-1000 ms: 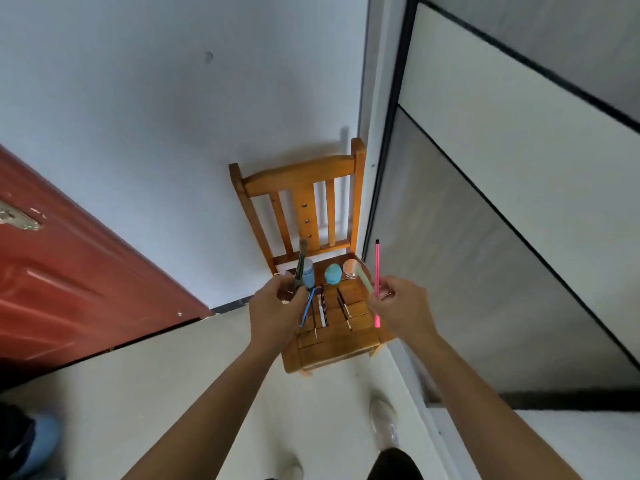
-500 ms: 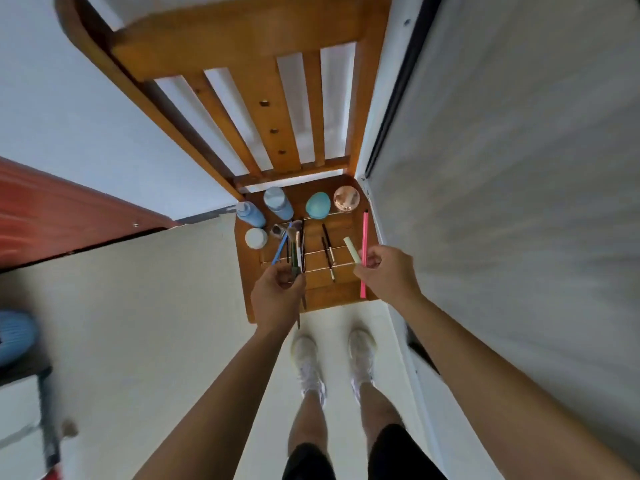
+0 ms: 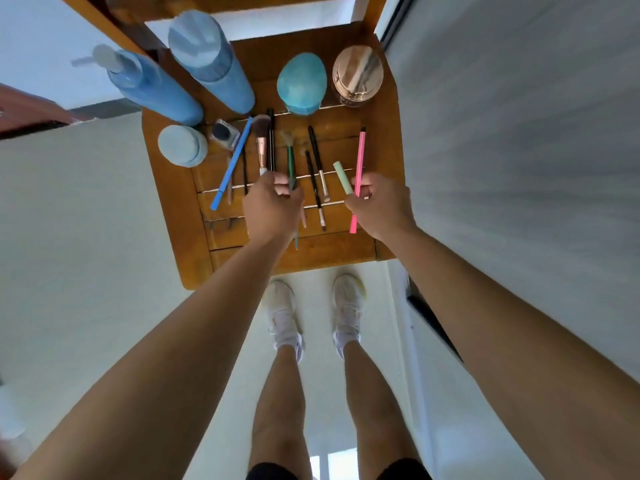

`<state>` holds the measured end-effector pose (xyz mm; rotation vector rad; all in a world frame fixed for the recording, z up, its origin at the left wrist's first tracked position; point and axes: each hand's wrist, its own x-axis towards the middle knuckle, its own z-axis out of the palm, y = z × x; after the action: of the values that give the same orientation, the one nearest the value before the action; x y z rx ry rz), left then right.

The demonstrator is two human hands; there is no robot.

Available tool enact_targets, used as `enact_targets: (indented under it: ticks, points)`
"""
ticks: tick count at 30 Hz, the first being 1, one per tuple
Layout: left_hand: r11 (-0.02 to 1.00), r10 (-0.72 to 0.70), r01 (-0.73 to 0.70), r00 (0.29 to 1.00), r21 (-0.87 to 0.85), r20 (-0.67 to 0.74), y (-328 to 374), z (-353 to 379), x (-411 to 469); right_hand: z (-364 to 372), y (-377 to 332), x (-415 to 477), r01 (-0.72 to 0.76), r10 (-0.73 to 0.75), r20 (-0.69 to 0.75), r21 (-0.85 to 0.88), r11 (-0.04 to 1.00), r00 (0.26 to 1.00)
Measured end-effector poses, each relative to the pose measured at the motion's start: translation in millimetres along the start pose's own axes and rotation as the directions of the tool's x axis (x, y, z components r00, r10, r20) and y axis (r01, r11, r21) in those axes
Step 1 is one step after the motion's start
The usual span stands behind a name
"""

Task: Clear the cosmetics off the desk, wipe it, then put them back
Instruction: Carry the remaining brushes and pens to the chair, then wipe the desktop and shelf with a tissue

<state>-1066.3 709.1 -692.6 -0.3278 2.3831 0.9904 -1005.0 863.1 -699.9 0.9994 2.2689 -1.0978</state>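
A wooden chair seat (image 3: 381, 140) carries the cosmetics. My left hand (image 3: 272, 206) grips a green-handled brush (image 3: 291, 161) over the middle of the seat. My right hand (image 3: 379, 206) holds a pink pencil (image 3: 360, 154) and a pale green stick (image 3: 343, 176). Lying on the seat are a blue pencil (image 3: 233, 161), a rose-gold brush (image 3: 262, 147) and several thin dark brushes (image 3: 316, 154). At the back stand two blue bottles (image 3: 214, 64), a small blue jar (image 3: 182, 145), a dark pot (image 3: 223, 133), a teal egg-shaped case (image 3: 302, 83) and a rose-gold lidded jar (image 3: 357, 76).
My legs and white shoes (image 3: 284, 320) stand on the pale floor just in front of the chair. A grey cabinet side (image 3: 519, 133) runs along the right of the chair. A white wall lies behind the chair back, and a red door edge (image 3: 24, 112) shows at far left.
The camera has tipped down and closed in on the chair seat. Both hands have come lower over the seat, still holding the brush and the pencil with the stick.
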Motion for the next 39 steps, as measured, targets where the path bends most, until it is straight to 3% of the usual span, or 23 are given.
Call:
enact_targets:
  ticks: [7, 14, 20, 24, 28, 33, 36, 39]
  points:
    - [0.995, 0.062, -0.062, 0.998, 0.071, 0.005, -8.4, 3.1, -18.9, -4.5, 11.1, -17.3, -0.009, -0.002, -0.059, -0.190, 0.982, 0.998]
    - [0.968, 0.156, -0.165, 0.986, 0.190, 0.066, -17.7, -10.9, -33.1, -7.9, 18.0, -22.9, -0.036, 0.020, -0.078, -0.212, 0.977, 0.997]
    - [0.875, 0.342, -0.313, 0.939, 0.370, -0.015, -0.8, -52.9, -58.7, -33.3, -8.8, -54.6, 0.130, -0.196, -0.133, -0.394, 0.910, 0.972]
    - [0.837, 0.393, -0.309, 0.914, 0.451, -0.101, 47.0, -120.2, -91.3, -82.9, -63.3, -93.2, 0.254, -0.368, -0.154, -0.487, 0.836, 0.917]
    - [0.824, 0.459, -0.316, 0.859, 0.471, -0.226, 109.1, -212.9, -140.9, -140.1, -147.9, -145.6, 0.399, -0.535, -0.182, -0.483, 0.779, 0.825]
    - [0.804, 0.524, -0.270, 0.743, 0.530, -0.416, 152.9, -337.3, -213.3, -179.9, -271.9, -212.1, 0.610, -0.733, -0.179, -0.446, 0.655, 0.656]
    - [0.835, 0.486, -0.159, 0.661, 0.526, -0.572, 159.3, -418.6, -259.1, -177.4, -351.2, -259.1, 0.748, -0.842, -0.153, -0.398, 0.531, 0.517]
    - [0.854, 0.451, -0.033, 0.544, 0.519, -0.708, 140.3, -494.6, -302.8, -160.7, -427.3, -313.1, 0.862, -0.929, -0.162, -0.349, 0.369, 0.332]
